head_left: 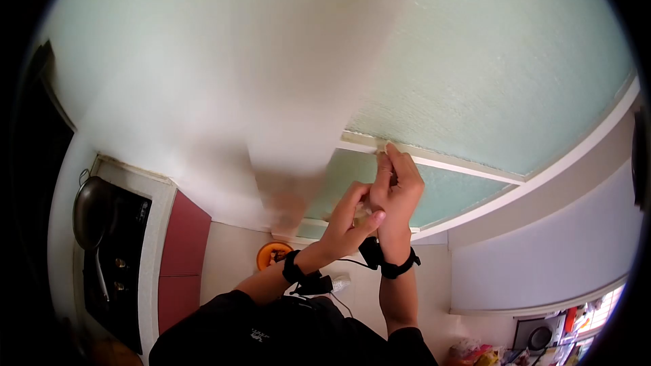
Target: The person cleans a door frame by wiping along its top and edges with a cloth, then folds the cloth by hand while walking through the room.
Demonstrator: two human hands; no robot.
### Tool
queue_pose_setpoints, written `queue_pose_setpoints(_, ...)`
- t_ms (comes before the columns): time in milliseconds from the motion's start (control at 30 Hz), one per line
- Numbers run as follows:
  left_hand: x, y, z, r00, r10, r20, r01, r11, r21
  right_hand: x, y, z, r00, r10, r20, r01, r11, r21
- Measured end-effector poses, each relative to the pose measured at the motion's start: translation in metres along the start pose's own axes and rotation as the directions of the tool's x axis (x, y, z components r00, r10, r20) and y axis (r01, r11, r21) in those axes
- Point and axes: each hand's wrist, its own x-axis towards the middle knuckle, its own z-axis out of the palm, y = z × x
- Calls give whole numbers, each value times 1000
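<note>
The right hand (pixel 400 188) pinches a pale scrap (pixel 388 146), possibly cloth, at the frosted-glass door's white rail (pixel 468 166); light, even pressure suits it. The left hand's (pixel 348 225) grip I can't tell.

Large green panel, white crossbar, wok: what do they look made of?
Large green panel: probably glass, maybe plastic; rippled, pale, translucent-looking surface.
White crossbar: painted wood or coated metal, can't tell; smooth, opaque white finish.
Wok: likely metal, dark and slightly glossy; its curved surface catches soft highlights.
</note>
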Motion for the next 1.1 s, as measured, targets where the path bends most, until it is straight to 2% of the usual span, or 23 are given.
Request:
queue_pose_setpoints(133,10,-8,14,991,52,120,-48,998,-41,4,21,-22,999,-28,28,28,1000,-5)
queue_pose_setpoints(200,14,-6,22,983,35,182,-38,999,16,5,31,-32,997,-81,-3,80,995,-60)
queue_pose_setpoints(267,14,-1,23,974,-23,223,14,999,44,3,28,-32,999,-40,-7,39,996,-82)
queue_pose_setpoints(500,4,11,-9,996,-12,84,3,994,112,1,4,1,996,-85,1,85,990,-112)
queue_pose_setpoints(567,4,14,-11,998,-9,58,3,994,113,3,2,3,993,-109,33,111,992,-65)
queue_pose_setpoints(700,14,9,16,995,89,54,-95,988,118,5,2,-13,989,-70,131,80,994,-75)
queue_pose_setpoints(767,19,3,27,988,136,73,-143,985,98,7,15,-21,992,-101,78,105,993,-55)
queue_pose_setpoints(867,17,6,25,987,-30,161,-4,979,205,3,19,-20,997,-70,36,73,993,-97)
queue_pose_setpoints(967,9,10,11,994,-38,100,23,989,148,-5,7,-8,998,-49,38,54,990,-128)
queue_pose_setpoints(1000,6,15,4,997,-45,65,30,976,214,-7,3,-2,998,-50,35,54,990,-127)
queue_pose_setpoints(1067,2,27,-7,998,-62,34,46,936,349,-9,-3,16,987,-148,65,151,987,-55)
queue_pose_setpoints(1100,-1,27,-11,996,-82,-17,83,953,292,-10,-6,24,980,-191,63,192,981,-24)
